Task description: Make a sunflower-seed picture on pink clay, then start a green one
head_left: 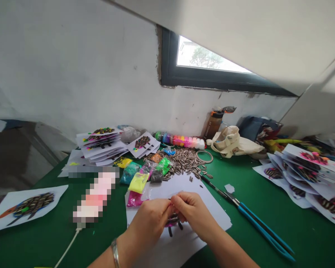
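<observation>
My left hand [152, 217] and my right hand [191, 212] meet over a stack of white paper [212, 212], fingertips pinched together. What they pinch is hidden by the fingers. Beneath them, partly covered, is a seed picture [172, 220] with striped seeds on pink clay and dark strokes below. Just beyond the hands lie small packets of coloured clay: yellow [139, 182], magenta [134, 199], teal [130, 172] and green [164, 166]. A heap of striped sunflower seeds [182, 160] spreads behind the paper.
Blue-handled tweezers [264, 229] lie on the green table [226, 253] at right. Finished-looking seed pictures are stacked at left [103, 149] and right [301, 175]; a single bird picture [30, 206] lies far left. Behind are clay tubs [181, 140], a bottle [212, 124] and a cloth bag [234, 143].
</observation>
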The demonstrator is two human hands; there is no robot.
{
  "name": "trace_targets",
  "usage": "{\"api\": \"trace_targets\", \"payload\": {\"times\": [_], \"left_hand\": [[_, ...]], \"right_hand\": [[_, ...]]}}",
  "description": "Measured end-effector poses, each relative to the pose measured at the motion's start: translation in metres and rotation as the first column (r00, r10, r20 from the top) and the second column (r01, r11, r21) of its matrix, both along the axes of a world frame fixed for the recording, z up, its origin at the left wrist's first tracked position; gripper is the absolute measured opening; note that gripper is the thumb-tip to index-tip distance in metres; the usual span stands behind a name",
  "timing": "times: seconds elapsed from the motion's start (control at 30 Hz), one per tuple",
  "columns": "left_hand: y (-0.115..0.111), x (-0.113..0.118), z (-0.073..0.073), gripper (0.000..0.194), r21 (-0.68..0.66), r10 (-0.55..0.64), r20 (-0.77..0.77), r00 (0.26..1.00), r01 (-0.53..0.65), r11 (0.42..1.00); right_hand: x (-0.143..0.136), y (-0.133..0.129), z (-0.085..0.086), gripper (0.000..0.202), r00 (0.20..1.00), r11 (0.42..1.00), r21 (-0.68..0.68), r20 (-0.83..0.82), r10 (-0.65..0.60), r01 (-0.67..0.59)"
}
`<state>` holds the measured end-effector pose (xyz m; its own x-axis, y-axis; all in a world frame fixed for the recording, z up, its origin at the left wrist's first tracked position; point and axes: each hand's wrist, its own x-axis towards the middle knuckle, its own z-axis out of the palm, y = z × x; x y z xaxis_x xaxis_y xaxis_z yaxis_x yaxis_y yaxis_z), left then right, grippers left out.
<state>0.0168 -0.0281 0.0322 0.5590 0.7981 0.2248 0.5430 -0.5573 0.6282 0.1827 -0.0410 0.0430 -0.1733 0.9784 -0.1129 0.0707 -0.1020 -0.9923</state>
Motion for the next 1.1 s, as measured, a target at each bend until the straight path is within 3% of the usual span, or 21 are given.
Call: {"api": "trace_targets", "payload": {"times": [0.23, 0.4, 0.47, 0.53, 0.6, 0.67, 0.77, 0.9, 1.1], "left_hand": [[0.000, -0.004, 0.007, 0.034, -0.012, -0.012, -0.046, 0.999, 0.011, 1.000], [0.001, -0.002, 0.013, 0.040, -0.204, 0.032, 0.091, 0.995, -0.012, 0.979], [0.003, 0.000, 0.013, 0.045, -0.344, 0.084, 0.173, 0.981, -0.020, 0.939], [0.005, 0.002, 0.012, 0.050, -0.515, 0.152, 0.262, 0.953, 0.004, 0.857], [0.006, 0.005, 0.011, 0.056, -0.644, 0.210, 0.329, 0.921, 0.056, 0.763], [0.007, 0.007, 0.010, 0.062, -0.695, 0.238, 0.357, 0.903, 0.086, 0.714], [0.006, 0.009, 0.010, 0.065, -0.726, 0.256, 0.365, 0.895, 0.101, 0.681], [0.006, 0.009, 0.011, 0.062, -0.776, 0.286, 0.384, 0.878, 0.139, 0.616], [0.007, 0.008, 0.016, 0.056, -0.780, 0.322, 0.403, 0.857, 0.137, 0.611]], "right_hand": [[0.016, 0.000, 0.004, 0.022, 0.965, 0.971, -0.068, -0.147, 0.217, -0.229], [0.015, 0.000, 0.003, 0.025, 0.983, 0.990, -0.023, -0.125, 0.134, -0.138], [0.013, 0.000, 0.003, 0.024, 0.994, 0.996, 0.034, -0.072, 0.087, -0.085], [0.011, 0.000, 0.002, 0.016, 0.998, 0.987, 0.152, 0.046, 0.042, -0.049], [0.010, -0.002, 0.001, 0.012, 0.978, 0.955, 0.289, 0.208, 0.000, -0.062], [0.011, -0.004, 0.001, 0.017, 0.937, 0.920, 0.372, 0.349, -0.019, -0.120], [0.011, -0.006, 0.000, 0.020, 0.891, 0.892, 0.415, 0.453, -0.033, -0.178], [0.008, -0.007, 0.002, 0.016, 0.888, 0.900, 0.413, 0.454, -0.072, -0.138], [0.005, -0.006, 0.007, 0.016, 0.925, 0.933, 0.355, 0.370, -0.084, -0.057]]}}
